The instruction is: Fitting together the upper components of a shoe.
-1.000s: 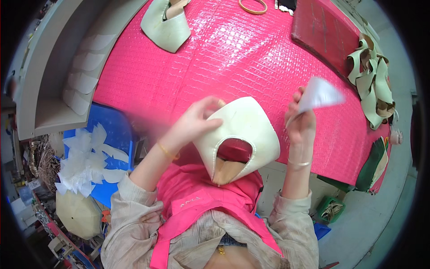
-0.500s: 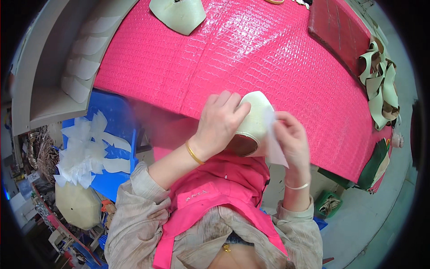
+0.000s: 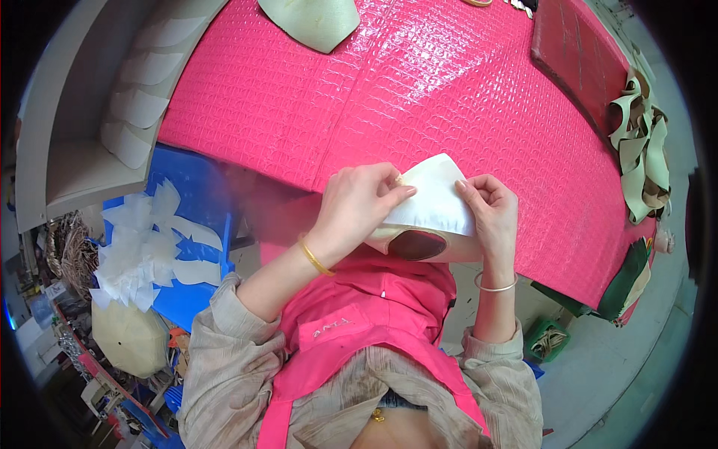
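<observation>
A white curved sheet [image 3: 436, 196] lies over the toe part of a cream shoe upper [image 3: 462, 250], close to my apron at the table's near edge. Below the sheet shows the upper's opening with a dark brown inside [image 3: 417, 245]. My left hand [image 3: 364, 196] pinches the left side of the piece between thumb and fingers. On the opposite side, my right hand [image 3: 490, 213] grips the sheet's right edge, thumb on top. The sheet hides most of the upper's front.
A pink textured tabletop [image 3: 299, 112] spreads ahead, with a cream piece [image 3: 318, 22] at its far side. Left stand a shelf [image 3: 82, 179] of white pieces and a blue stool [image 3: 173, 303] heaped with white sheets [image 3: 134, 247]. At right are a dark red board [image 3: 576, 63] and hanging uppers [image 3: 639, 150].
My right hand has brought the white sheet from the upper's right side across its toe part. My left hand keeps its grip at the left edge.
</observation>
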`<state>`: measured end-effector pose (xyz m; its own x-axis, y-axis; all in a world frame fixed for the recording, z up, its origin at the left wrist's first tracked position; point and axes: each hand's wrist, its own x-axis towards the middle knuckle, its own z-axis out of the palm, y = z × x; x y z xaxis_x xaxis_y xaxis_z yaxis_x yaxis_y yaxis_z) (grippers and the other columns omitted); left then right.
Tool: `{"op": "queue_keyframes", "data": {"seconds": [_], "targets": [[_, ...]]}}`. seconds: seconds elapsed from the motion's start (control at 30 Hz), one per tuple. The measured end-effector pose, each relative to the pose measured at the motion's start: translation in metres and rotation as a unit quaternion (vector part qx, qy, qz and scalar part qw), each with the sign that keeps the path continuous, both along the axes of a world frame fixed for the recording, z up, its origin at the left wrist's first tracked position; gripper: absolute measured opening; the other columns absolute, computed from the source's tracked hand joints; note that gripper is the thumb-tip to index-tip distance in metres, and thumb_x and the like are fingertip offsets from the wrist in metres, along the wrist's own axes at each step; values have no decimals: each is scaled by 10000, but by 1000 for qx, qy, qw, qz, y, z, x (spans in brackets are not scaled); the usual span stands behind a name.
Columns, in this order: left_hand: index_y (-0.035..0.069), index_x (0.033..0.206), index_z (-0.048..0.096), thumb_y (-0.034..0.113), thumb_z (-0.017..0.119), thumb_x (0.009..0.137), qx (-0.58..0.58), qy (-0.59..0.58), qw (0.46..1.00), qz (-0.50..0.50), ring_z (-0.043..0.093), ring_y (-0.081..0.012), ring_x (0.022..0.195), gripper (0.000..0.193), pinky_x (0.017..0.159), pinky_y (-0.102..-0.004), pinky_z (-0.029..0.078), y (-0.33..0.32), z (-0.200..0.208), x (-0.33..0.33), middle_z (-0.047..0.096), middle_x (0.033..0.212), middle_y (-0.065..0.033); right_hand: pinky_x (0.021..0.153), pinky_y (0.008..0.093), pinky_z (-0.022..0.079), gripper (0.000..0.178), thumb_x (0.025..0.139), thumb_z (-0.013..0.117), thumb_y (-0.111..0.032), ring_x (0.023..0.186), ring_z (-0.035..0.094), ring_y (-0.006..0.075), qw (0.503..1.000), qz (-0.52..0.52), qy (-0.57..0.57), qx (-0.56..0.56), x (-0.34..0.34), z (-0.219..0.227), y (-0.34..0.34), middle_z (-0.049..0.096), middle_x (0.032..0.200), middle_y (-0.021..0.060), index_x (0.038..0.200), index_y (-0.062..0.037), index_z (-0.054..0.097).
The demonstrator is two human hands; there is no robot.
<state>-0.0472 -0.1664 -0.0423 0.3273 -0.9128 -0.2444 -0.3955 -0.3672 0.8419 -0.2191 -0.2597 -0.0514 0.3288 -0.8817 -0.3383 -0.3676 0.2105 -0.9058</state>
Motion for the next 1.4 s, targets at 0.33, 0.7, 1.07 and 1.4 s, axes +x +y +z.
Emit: {"op": "queue_keyframes", "data": {"seconds": [0.33, 0.7, 1.07, 1.4], "targets": [[10, 732, 568, 224, 616, 737, 13, -52, 998, -22, 574, -196, 533, 219, 517, -307, 430, -7, -3, 4, 553, 556, -105, 404, 194, 241, 216, 739, 660, -160, 469, 336, 1, 997, 10, 75, -19, 1, -4, -3, 446, 496, -60, 655, 0, 542], [87, 907, 556, 266, 591, 741, 54, -231, 969, -77, 606, -262, 697, 247, 626, -405, 453, 5, 8, -3, 613, 765, -106, 406, 249, 298, 256, 715, 675, -193, 434, 368, 59, 980, 14, 192, -56, 11, 9, -2, 433, 460, 9, 659, 4, 520], [106, 1073, 507, 95, 611, 717, -257, -244, 920, -169, 607, -158, 859, 370, 939, -475, 324, 34, -27, 9, 617, 945, -21, 787, 402, 421, 402, 669, 680, -157, 983, 529, 272, 799, 215, 164, -537, -11, 11, 45, 526, 1079, 151, 1034, -77, 529], [126, 1092, 528, 57, 584, 733, -276, -270, 908, -161, 614, -152, 841, 370, 969, -485, 278, 34, -25, 13, 626, 947, -24, 940, 364, 325, 443, 773, 562, -150, 1145, 413, 246, 881, 218, 275, -316, -72, 13, 43, 468, 1204, 118, 1204, -109, 466]]}}
